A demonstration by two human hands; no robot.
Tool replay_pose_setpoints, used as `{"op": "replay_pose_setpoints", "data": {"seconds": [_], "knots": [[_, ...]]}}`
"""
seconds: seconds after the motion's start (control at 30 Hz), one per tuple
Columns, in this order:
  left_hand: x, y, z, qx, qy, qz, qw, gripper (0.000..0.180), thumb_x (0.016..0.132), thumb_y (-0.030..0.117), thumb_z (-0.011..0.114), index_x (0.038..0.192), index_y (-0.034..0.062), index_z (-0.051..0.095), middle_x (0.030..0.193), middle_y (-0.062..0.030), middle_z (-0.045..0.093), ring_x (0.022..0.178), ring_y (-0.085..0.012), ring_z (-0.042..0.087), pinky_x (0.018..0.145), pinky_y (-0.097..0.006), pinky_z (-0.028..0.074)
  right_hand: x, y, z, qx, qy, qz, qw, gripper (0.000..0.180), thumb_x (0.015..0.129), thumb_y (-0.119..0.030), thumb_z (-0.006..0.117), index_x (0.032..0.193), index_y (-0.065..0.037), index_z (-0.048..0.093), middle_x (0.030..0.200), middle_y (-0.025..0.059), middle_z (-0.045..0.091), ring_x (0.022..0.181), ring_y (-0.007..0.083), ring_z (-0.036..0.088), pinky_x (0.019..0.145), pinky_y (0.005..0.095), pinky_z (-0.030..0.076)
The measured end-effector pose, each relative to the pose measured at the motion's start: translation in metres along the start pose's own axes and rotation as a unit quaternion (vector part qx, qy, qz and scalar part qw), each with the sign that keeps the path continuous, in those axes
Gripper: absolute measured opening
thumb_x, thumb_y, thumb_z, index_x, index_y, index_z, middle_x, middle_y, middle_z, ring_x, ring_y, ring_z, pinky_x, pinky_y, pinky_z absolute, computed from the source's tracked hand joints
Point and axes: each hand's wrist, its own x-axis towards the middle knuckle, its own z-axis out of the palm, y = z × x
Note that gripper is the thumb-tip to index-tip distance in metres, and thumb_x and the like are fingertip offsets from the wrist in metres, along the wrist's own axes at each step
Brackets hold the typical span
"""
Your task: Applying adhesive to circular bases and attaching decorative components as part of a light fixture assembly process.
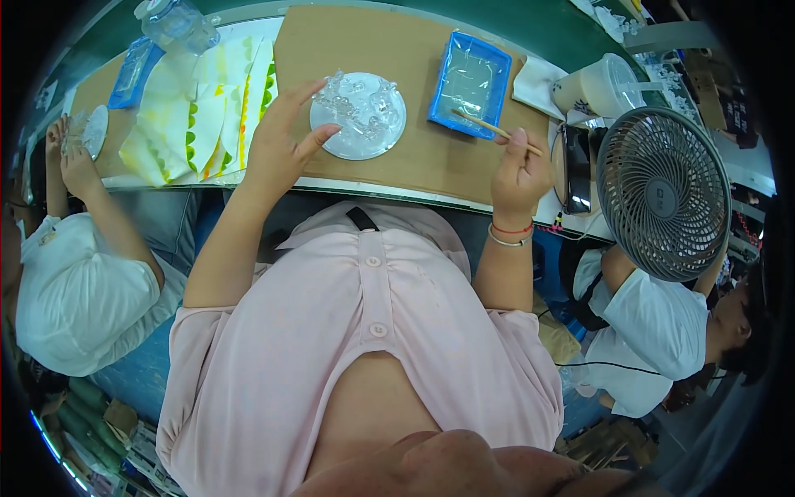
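A round white plate (389,141) lies on the brown board in front of me, with several clear, glassy pieces (352,103) heaped on it. My left hand (286,137) is at the plate's left side. Its thumb and forefinger are spread apart over the rim, close to the pieces, and I see nothing held between them. In my right hand (523,170) a thin wooden stick (493,127) is pinched between thumb and fingers. The stick's far end reaches over the near edge of a blue tray (436,87), which holds something clear and shiny.
Left of the plate lie white sheets with green and yellow edging (207,124), beside a clear jar (178,29) and another blue tray (132,74). A fan (662,195), a lidded cup (588,87) and a dark phone (575,170) stand at right. People sit on both sides.
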Motion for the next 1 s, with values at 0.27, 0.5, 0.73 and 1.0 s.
{"op": "replay_pose_setpoints", "data": {"seconds": [0.27,0.5,0.73,1.0], "knots": [[0.003,-0.001,0.003,-0.004,0.016,-0.025,1.000,0.042,0.078,0.021,0.076,0.114,0.0060,0.062,0.110,-0.0110,0.064,0.100,-0.0255,0.062,0.086,-0.033,0.049,-0.025,-0.030,-0.006,0.122,-0.003,-0.030,0.992,0.016,0.096,-0.010,0.054,0.089,0.003,0.060,0.071,0.0091,0.065,0.056,0.0107,0.057,0.052,0.0224,0.044],[0.006,0.000,0.002,-0.018,0.029,-0.023,0.999,0.038,0.075,0.018,0.078,0.108,0.0045,0.065,0.104,-0.0101,0.066,0.093,-0.0233,0.063,0.082,-0.031,0.050,-0.026,-0.030,0.024,0.058,-0.092,-0.067,0.992,0.011,0.093,-0.009,0.058,0.088,0.000,0.061,0.070,0.0096,0.066,0.061,0.0176,0.063,0.056,0.0261,0.048],[0.006,0.000,0.000,-0.024,0.045,-0.028,0.998,0.036,0.074,0.020,0.079,0.104,0.0049,0.067,0.099,-0.0095,0.068,0.089,-0.0217,0.066,0.078,-0.030,0.052,-0.017,-0.029,0.029,0.051,-0.087,-0.082,0.991,0.013,0.093,-0.011,0.059,0.086,0.000,0.062,0.070,0.0092,0.065,0.062,0.0177,0.064,0.057,0.0265,0.048],[0.004,0.000,-0.004,-0.034,0.019,-0.057,0.998,0.029,0.074,0.012,0.079,0.099,0.0026,0.068,0.097,-0.0088,0.069,0.085,-0.0174,0.067,0.076,-0.027,0.051,-0.019,-0.031,0.026,0.057,-0.102,-0.060,0.991,0.015,0.093,-0.012,0.059,0.084,-0.001,0.062,0.070,0.0084,0.065,0.063,0.0180,0.063,0.058,0.0270,0.048]]}}
